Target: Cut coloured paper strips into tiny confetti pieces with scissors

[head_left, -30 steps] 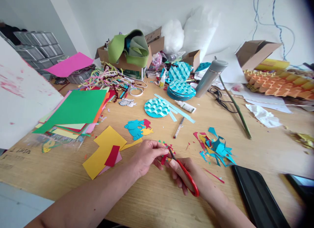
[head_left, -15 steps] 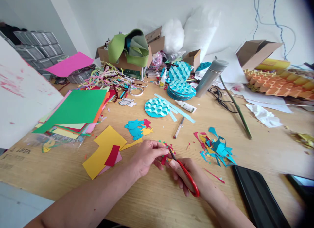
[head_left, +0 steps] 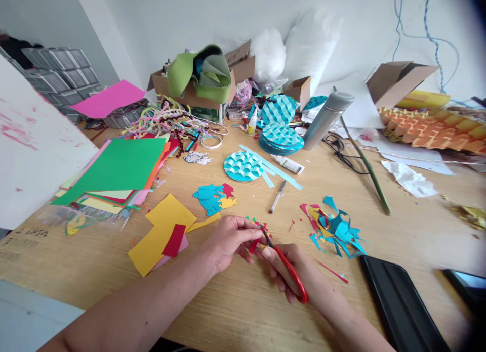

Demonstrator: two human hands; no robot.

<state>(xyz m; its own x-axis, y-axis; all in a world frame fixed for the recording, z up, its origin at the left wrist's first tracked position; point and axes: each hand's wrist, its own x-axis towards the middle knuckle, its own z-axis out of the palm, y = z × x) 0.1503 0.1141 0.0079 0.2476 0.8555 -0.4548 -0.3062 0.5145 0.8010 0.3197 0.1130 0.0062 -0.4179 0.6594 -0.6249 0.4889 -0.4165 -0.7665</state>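
My left hand (head_left: 234,240) pinches a small strip of red paper (head_left: 254,246) between thumb and fingers. Red-handled scissors (head_left: 290,271) are gripped in my right hand (head_left: 283,268), their dark blades meeting the paper by my left fingertips. Just beyond the fingers lie tiny red and green paper triangles (head_left: 263,226), partly hidden by my hands. Blue paper fish (head_left: 208,196) rest farther back, beside a yellow fish (head_left: 228,203) and a red one (head_left: 227,189). Left of my hand are yellow paper sheets (head_left: 155,240) with a red paper piece (head_left: 174,240) on top.
Paper scraps (head_left: 339,230) are heaped to the right, near a black phone-like slab (head_left: 398,301). A pen (head_left: 277,196), a glue bottle (head_left: 288,164) and a scaled blue disc (head_left: 243,166) lie ahead. A grey flask (head_left: 328,119) stands behind; coloured sheets (head_left: 114,165) are stacked left.
The scissor blades have shifted very slightly at the red paper. Both hands stay in nearly the same place, and everything else is unchanged.
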